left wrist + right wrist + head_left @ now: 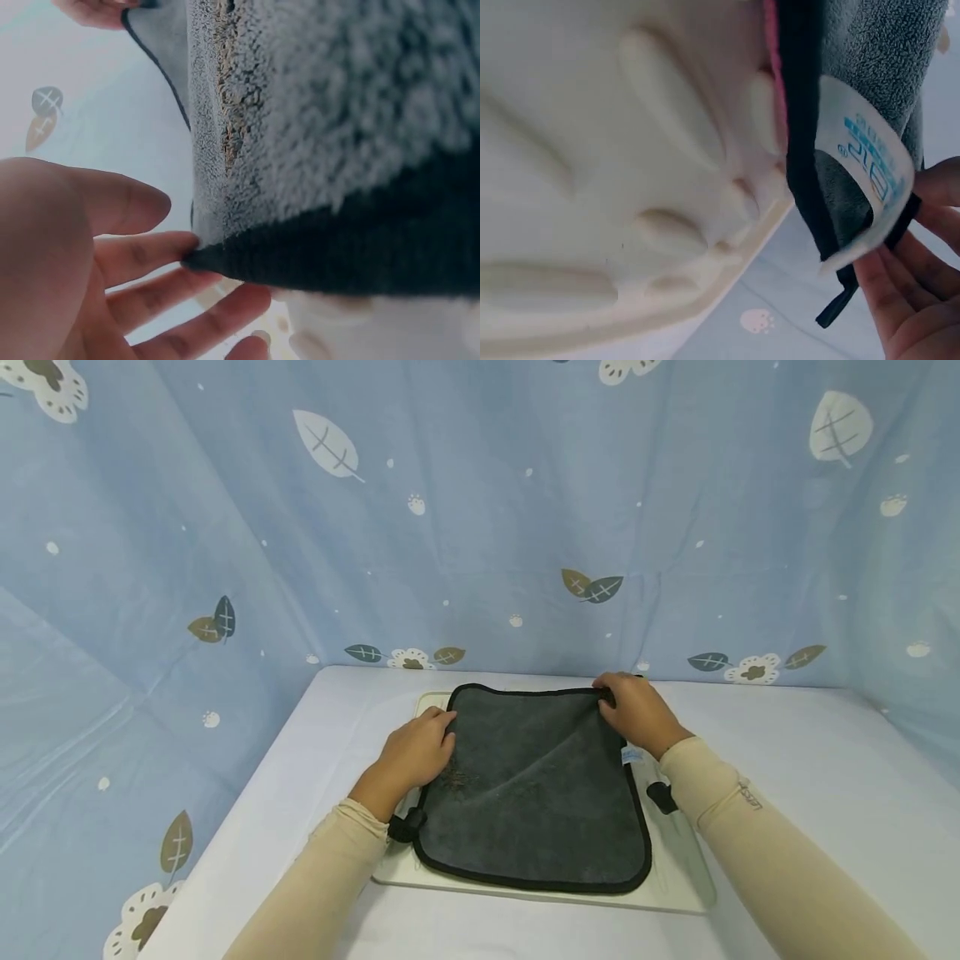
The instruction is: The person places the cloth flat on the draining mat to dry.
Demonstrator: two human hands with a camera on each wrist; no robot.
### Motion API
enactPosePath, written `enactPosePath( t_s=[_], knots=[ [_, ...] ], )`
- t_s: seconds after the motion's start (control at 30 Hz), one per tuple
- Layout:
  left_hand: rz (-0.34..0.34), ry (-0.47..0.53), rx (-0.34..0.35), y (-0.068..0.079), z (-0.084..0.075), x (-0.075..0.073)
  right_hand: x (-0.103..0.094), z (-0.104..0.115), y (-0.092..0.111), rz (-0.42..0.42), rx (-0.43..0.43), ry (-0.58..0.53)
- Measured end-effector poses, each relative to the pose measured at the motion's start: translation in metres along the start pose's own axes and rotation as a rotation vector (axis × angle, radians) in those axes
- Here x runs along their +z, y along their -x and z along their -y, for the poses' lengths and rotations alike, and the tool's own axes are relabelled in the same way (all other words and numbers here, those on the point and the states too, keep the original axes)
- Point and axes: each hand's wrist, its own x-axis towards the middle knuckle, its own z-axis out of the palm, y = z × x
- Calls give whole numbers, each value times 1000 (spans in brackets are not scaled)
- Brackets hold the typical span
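Note:
A dark grey plush cleaning cloth (528,793) with black edging lies spread over a cream tray (678,860). Its far right corner is pinched by my right hand (633,706); the right wrist view shows that hand's fingers (896,285) at the black edge, beside a white label (862,150) with blue print. On the left side, my left hand (416,752) touches the cloth's edge. Its fingers (150,296) are fairly straight and reach under the black border, while the thumb stands apart from the fabric. Brownish bits (234,97) cling to the cloth near this hand.
The tray has raised oval ridges (671,232) and a low rim. It stands on a table with a white cover (787,777). Behind and at the sides hangs a blue curtain (480,527) with leaf prints. Black straps (405,825) sit at the wrists.

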Motion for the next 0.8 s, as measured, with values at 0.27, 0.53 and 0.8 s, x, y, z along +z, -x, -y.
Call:
enactPosePath(
  t_s=[0.27, 0.53, 0.8],
  knots=[
    [28, -72, -18, 1, -1, 1, 6, 0, 1, 133, 4, 21],
    [54, -87, -40, 3, -1, 0, 7, 7, 17, 166, -68, 86],
    [36, -106, -31, 5, -2, 1, 2, 32, 57, 60, -171, 57]
  ],
)
